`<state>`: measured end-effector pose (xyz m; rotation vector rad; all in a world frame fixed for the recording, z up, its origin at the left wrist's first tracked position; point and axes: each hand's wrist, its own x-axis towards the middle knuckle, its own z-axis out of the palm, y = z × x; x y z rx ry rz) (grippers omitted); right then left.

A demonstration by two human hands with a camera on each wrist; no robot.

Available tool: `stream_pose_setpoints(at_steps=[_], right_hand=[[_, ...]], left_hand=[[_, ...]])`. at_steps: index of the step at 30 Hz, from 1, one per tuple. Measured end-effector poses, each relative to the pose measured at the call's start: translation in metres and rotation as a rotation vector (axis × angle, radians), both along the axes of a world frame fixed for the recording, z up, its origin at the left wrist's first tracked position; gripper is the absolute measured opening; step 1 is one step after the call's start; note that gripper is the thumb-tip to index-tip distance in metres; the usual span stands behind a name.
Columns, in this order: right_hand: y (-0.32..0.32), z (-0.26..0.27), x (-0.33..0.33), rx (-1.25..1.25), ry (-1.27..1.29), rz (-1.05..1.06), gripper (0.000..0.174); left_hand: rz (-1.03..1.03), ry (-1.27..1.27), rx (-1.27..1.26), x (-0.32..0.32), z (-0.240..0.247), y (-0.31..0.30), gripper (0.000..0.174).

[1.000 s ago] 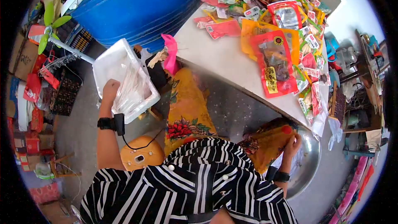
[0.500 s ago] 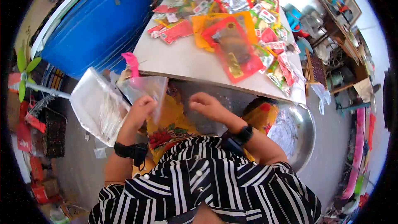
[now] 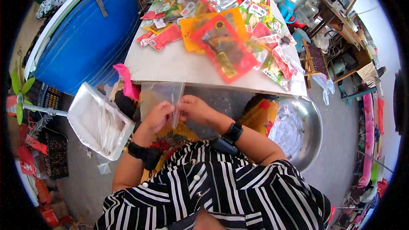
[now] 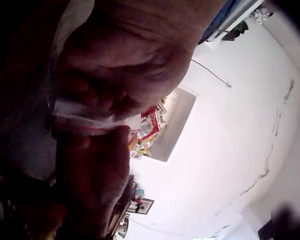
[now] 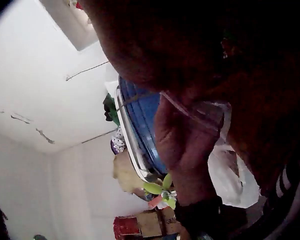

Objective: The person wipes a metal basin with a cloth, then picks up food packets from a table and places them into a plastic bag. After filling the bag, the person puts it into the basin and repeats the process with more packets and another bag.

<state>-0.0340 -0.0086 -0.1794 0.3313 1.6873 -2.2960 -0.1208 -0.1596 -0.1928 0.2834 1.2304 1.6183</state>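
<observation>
In the head view both hands meet before the person's lap, just below the table's front edge. A clear plastic bag [image 3: 162, 89] hangs between them, its open-looking edge upright. My left hand [image 3: 158, 116] pinches the bag on its left side. From the right, my right hand [image 3: 197, 110] pinches the same edge, its fingertips close to those of the left. In the left wrist view a strip of the bag [image 4: 85, 120] shows between the two dim hands. The right wrist view also has the bag's edge [image 5: 200, 117] at the fingers.
A white foam box [image 3: 79, 113] holding clear plastic bags [image 3: 106, 130] stands at left. Beyond is a big blue tub [image 3: 85, 47]. The white table [image 3: 147, 68] bears piled snack packets [image 3: 257, 10] and a large red pouch [image 3: 228, 55]. A metal basin [image 3: 314, 145] sits at right.
My left hand has come out of the foam box with a clear bag and moved right, before the lap. My right hand has risen from beside the basin and now pinches the bag too.
</observation>
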Motion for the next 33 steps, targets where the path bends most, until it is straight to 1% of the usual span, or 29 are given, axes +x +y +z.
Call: stream_pose_setpoints(at_steps=[1,4,5,7,8,10,11,13,14,17,20,22,25,28,31,32,33], right_hand=[[0.001,0.001,0.000,-0.007,-0.021,0.000,0.016],[0.005,-0.009,-0.003,-0.137,0.028,-0.021,0.017],[0.005,0.007,-0.002,-0.047,-0.028,-0.046,0.018],[0.005,0.008,-0.003,-0.075,-0.005,-0.098,0.016],[0.006,0.007,-0.003,-0.088,0.008,-0.124,0.016],[0.006,0.002,-0.004,-0.024,0.046,-0.130,0.016],[0.006,0.001,-0.003,0.009,0.066,-0.132,0.016],[0.005,0.000,-0.003,-0.023,0.104,-0.164,0.016],[0.004,-0.001,-0.003,-0.038,0.122,-0.182,0.017],[0.010,-0.003,-0.001,0.059,0.090,-0.113,0.017],[0.012,0.002,0.001,-0.004,-0.002,-0.088,0.015],[0.010,0.000,0.000,0.029,0.040,-0.115,0.016],[0.007,-0.001,0.000,0.071,0.059,-0.135,0.016],[0.008,0.002,0.001,0.077,0.068,-0.158,0.015],[0.015,0.001,0.001,0.019,0.026,-0.167,0.013],[0.017,0.000,0.001,-0.009,0.002,-0.167,0.013],[0.016,0.000,0.001,0.028,0.045,-0.174,0.012]], left_hand=[[0.010,-0.051,0.022,0.000,-0.002,0.000,0.012],[0.064,0.017,0.021,0.002,0.010,0.001,0.011],[0.156,0.169,-0.018,0.005,0.015,0.004,0.011],[0.330,0.478,-0.090,0.011,0.027,0.012,0.013],[0.277,0.667,-0.128,0.014,0.029,0.013,0.014],[0.164,1.043,-0.203,0.019,0.033,0.013,0.017],[0.144,1.101,-0.231,0.023,0.038,0.016,0.018],[0.103,1.217,-0.287,0.031,0.051,0.022,0.020],[0.099,1.202,-0.298,0.032,0.051,0.022,0.019],[0.095,1.176,-0.322,0.034,0.048,0.025,0.016],[0.121,1.169,-0.324,0.035,0.048,0.025,0.012],[0.150,1.126,-0.307,0.035,0.045,0.025,0.010],[0.134,1.139,-0.299,0.029,0.031,0.023,0.010],[0.173,0.824,-0.182,0.023,0.011,0.020,0.011],[0.382,0.316,-0.070,0.023,0.024,0.020,0.011],[0.369,0.379,-0.084,0.021,0.020,0.019,0.010],[0.357,0.442,-0.098,0.016,0.013,0.015,0.010]])
